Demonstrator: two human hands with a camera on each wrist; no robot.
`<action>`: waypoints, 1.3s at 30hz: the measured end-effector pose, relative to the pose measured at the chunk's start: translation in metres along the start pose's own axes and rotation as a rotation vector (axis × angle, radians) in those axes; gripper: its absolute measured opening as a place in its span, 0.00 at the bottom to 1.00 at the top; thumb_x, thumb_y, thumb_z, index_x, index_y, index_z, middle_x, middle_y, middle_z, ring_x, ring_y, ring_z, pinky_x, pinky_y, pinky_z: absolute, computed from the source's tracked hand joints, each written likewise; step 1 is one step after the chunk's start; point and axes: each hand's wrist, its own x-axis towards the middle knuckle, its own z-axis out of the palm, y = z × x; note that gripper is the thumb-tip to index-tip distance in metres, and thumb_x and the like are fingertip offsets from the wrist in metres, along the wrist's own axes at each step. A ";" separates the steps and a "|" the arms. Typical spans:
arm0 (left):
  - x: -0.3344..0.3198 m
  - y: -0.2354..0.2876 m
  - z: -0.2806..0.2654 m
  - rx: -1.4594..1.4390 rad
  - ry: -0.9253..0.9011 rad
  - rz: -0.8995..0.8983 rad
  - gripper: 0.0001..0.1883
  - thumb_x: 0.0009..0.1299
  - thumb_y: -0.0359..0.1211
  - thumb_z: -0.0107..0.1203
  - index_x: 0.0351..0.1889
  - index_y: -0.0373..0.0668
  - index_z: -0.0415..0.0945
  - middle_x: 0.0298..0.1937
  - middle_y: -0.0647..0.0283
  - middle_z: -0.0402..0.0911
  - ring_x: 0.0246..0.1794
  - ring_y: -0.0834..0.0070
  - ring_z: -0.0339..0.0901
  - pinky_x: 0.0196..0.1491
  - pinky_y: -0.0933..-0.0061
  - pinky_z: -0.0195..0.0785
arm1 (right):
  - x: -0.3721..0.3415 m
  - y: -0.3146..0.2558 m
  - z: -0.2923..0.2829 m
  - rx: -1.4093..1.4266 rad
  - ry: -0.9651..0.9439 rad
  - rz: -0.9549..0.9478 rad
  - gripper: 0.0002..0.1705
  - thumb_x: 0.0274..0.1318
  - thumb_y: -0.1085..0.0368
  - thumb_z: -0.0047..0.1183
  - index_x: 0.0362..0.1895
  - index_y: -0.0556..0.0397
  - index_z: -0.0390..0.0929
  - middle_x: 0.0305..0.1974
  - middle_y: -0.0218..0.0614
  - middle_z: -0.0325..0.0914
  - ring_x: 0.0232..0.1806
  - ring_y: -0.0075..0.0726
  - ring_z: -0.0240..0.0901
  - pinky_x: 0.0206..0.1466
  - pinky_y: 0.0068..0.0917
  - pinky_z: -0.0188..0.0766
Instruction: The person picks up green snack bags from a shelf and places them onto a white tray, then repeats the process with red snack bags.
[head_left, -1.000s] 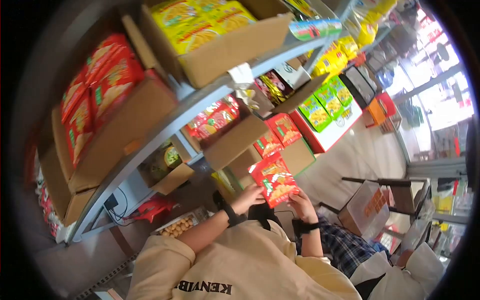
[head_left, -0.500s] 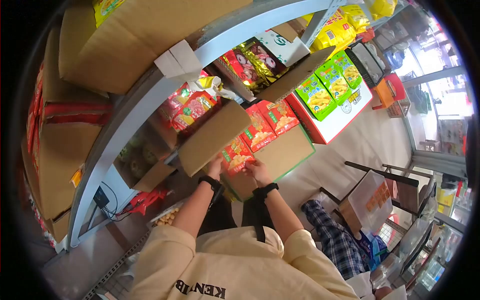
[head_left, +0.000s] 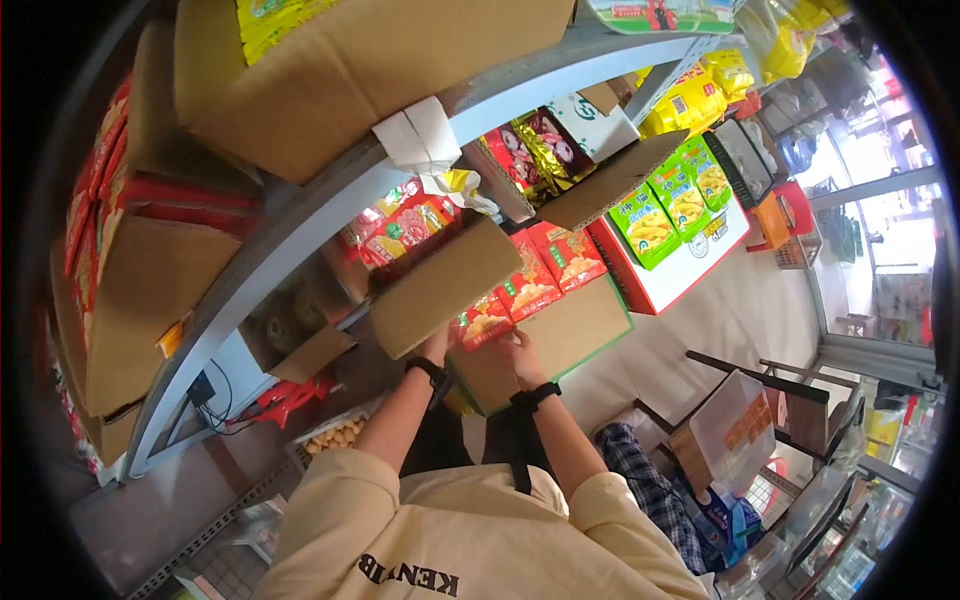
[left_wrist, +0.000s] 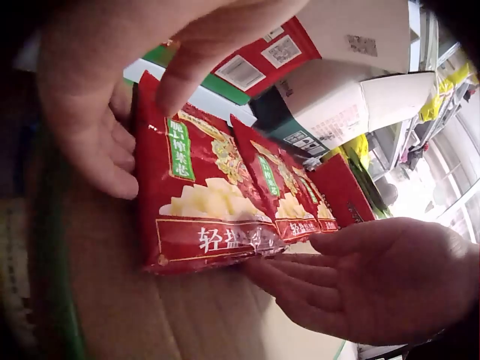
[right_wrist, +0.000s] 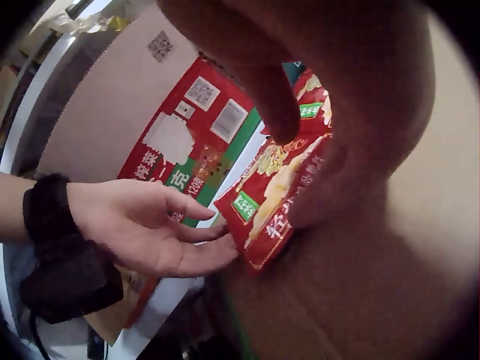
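Note:
Red snack packets (head_left: 485, 322) (left_wrist: 217, 176) (right_wrist: 262, 195) lie in an overlapping row on a cardboard box (head_left: 565, 335). At the near packet's left edge is my left hand (head_left: 436, 347) (left_wrist: 94, 97) (right_wrist: 142, 225), its fingers loosely bent and its thumb over the packet's upper corner in the left wrist view. My right hand (head_left: 522, 362) (left_wrist: 375, 277) (right_wrist: 360, 97) touches the same packet's lower edge with nearly straight fingers. Neither hand is closed round it. Part of the right hand hides the row in the right wrist view.
Left of the row stands an open carton (head_left: 445, 285) with more packets, under a metal shelf edge (head_left: 300, 215). Green packets (head_left: 645, 225) rest on a red and white box (head_left: 690, 265). A clear bin (head_left: 735, 425) stands on the right, and a crate of round brown items (head_left: 335, 435) lower left.
The red packet that both hands held up a second ago lies at the near end of the row. Since half a second ago the hands have stayed beside it, while the head view has shifted slightly.

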 end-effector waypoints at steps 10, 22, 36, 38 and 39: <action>-0.124 0.033 -0.071 0.351 -0.610 0.301 0.16 0.67 0.35 0.48 0.51 0.41 0.66 0.44 0.63 0.72 0.45 0.79 0.69 0.49 0.78 0.62 | -0.108 -0.069 -0.021 -0.299 -0.230 -0.270 0.16 0.58 0.64 0.42 0.50 0.54 0.68 0.40 0.35 0.75 0.37 0.23 0.71 0.38 0.19 0.67; -0.326 0.154 -0.191 0.205 -0.394 1.071 0.16 0.68 0.28 0.46 0.54 0.39 0.65 0.50 0.61 0.72 0.51 0.76 0.70 0.54 0.74 0.61 | -0.275 -0.216 0.144 -0.713 -0.286 -1.158 0.12 0.52 0.70 0.49 0.42 0.57 0.72 0.35 0.40 0.75 0.39 0.38 0.71 0.47 0.30 0.64; -0.387 0.291 -0.234 0.840 0.727 1.668 0.21 0.63 0.39 0.52 0.51 0.40 0.67 0.44 0.55 0.73 0.49 0.59 0.66 0.55 0.63 0.54 | -0.288 -0.331 0.291 -1.230 0.126 -1.886 0.20 0.54 0.56 0.47 0.46 0.57 0.68 0.43 0.45 0.70 0.48 0.49 0.64 0.54 0.40 0.56; -0.371 0.293 -0.234 0.939 0.823 1.628 0.21 0.63 0.44 0.50 0.49 0.41 0.69 0.40 0.57 0.73 0.45 0.61 0.67 0.55 0.60 0.52 | -0.289 -0.336 0.295 -1.357 0.168 -1.858 0.23 0.55 0.49 0.44 0.42 0.56 0.70 0.35 0.43 0.74 0.40 0.46 0.68 0.47 0.38 0.57; -0.364 0.293 -0.232 0.973 0.883 1.636 0.21 0.63 0.45 0.49 0.47 0.41 0.71 0.38 0.58 0.73 0.44 0.61 0.67 0.54 0.59 0.52 | -0.293 -0.338 0.297 -1.407 0.178 -1.830 0.23 0.55 0.48 0.43 0.40 0.56 0.71 0.33 0.42 0.74 0.38 0.45 0.69 0.45 0.38 0.57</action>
